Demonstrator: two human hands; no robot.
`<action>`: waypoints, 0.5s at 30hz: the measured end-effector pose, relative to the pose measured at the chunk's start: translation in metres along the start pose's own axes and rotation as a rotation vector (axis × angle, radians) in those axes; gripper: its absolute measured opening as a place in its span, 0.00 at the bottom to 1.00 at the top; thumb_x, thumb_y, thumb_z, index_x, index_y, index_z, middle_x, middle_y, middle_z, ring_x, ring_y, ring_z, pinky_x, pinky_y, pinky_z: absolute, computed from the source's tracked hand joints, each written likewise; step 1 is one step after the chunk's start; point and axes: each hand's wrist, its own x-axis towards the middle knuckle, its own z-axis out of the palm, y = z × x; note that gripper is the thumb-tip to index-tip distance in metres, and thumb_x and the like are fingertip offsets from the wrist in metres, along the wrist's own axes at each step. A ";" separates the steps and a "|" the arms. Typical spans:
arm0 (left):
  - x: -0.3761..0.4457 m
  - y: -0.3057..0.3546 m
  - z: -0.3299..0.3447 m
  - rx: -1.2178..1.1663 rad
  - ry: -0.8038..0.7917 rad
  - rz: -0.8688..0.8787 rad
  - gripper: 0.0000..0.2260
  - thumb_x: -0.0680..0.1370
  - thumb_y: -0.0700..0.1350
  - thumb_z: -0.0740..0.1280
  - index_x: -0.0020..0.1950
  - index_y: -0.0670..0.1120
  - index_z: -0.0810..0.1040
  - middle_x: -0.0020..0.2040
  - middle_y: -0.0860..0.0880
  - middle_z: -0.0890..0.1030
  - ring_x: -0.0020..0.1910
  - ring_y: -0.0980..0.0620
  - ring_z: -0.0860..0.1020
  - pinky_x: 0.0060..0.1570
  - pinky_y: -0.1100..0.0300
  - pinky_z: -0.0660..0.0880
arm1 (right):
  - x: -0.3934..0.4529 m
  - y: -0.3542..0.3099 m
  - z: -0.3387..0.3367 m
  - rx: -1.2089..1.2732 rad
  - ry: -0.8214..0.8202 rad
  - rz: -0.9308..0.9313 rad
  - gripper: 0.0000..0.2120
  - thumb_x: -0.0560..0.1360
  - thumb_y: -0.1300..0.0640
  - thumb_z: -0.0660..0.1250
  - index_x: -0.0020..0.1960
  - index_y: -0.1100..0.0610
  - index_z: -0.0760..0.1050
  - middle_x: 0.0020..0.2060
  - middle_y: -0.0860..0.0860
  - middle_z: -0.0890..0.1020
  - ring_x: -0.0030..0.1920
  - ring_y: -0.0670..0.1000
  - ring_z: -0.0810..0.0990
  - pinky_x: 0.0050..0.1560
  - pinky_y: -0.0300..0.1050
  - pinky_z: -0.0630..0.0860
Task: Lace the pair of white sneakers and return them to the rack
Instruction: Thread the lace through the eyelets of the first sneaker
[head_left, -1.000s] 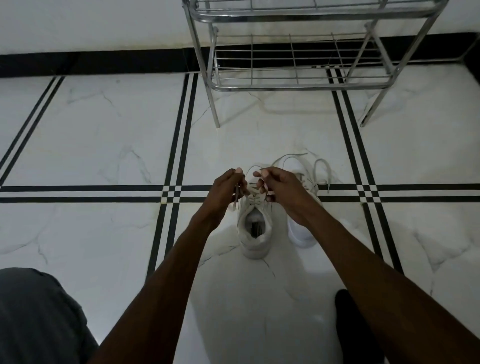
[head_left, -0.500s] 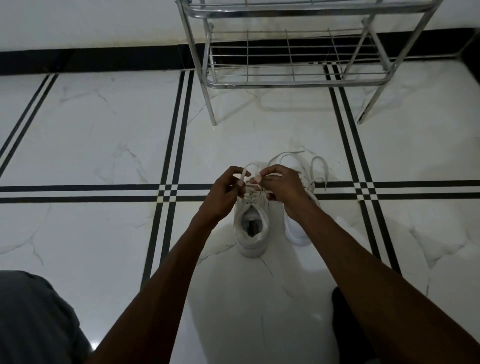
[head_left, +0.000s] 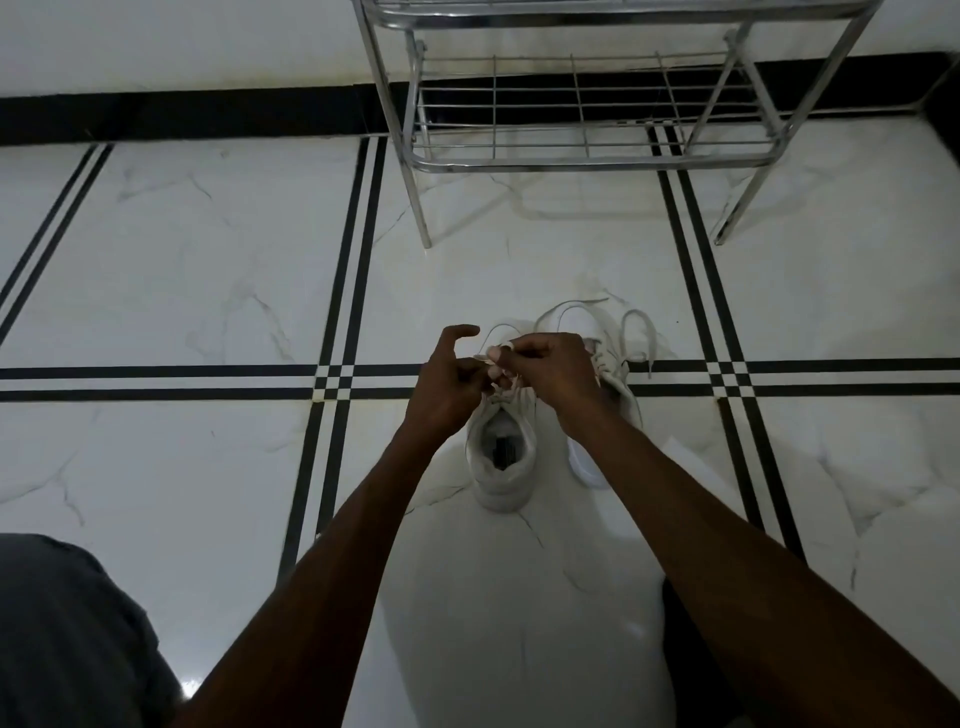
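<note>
Two white sneakers stand side by side on the marble floor, heels toward me. The near-left sneaker (head_left: 503, 467) shows its open collar. Over its tongue my right hand (head_left: 550, 371) pinches its white lace (head_left: 493, 335), which loops up between my hands. My left hand (head_left: 447, 384) sits close against it with the forefinger and thumb raised and spread; its lower fingers curl by the lace, and I cannot see if they hold it. The right sneaker (head_left: 618, 384) is partly behind my right wrist, its loose laces (head_left: 636, 332) trailing on the floor.
A chrome wire shoe rack (head_left: 587, 156) stands against the wall just beyond the sneakers, its lower shelf bare. Black double stripes cross the white floor (head_left: 208, 260). My grey-clad knee (head_left: 67, 639) fills the lower left corner, and a dark shape (head_left: 680, 649) lies under my right forearm.
My hands have drawn together over the left sneaker's tongue. The left forefinger and thumb have lifted and spread, while the right hand keeps its pinch on the lace.
</note>
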 end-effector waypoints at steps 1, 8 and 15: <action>0.000 -0.002 -0.001 -0.012 -0.006 -0.020 0.20 0.81 0.38 0.68 0.70 0.47 0.67 0.47 0.45 0.88 0.43 0.54 0.85 0.41 0.69 0.77 | 0.000 0.001 0.001 0.071 0.005 0.040 0.08 0.71 0.54 0.77 0.45 0.58 0.86 0.39 0.58 0.87 0.38 0.51 0.85 0.42 0.45 0.80; 0.006 -0.013 -0.010 -0.213 0.015 -0.184 0.20 0.78 0.36 0.71 0.67 0.45 0.69 0.49 0.42 0.87 0.54 0.38 0.84 0.61 0.38 0.77 | 0.002 -0.003 -0.018 -0.311 -0.180 -0.183 0.09 0.74 0.60 0.74 0.53 0.58 0.86 0.45 0.52 0.87 0.41 0.43 0.84 0.41 0.30 0.77; 0.005 -0.011 -0.015 -0.240 -0.004 -0.159 0.17 0.79 0.45 0.72 0.66 0.46 0.73 0.50 0.43 0.88 0.54 0.41 0.86 0.63 0.36 0.77 | 0.005 -0.008 -0.013 -0.729 -0.058 -0.449 0.05 0.67 0.61 0.76 0.43 0.54 0.87 0.39 0.51 0.87 0.39 0.47 0.83 0.43 0.36 0.79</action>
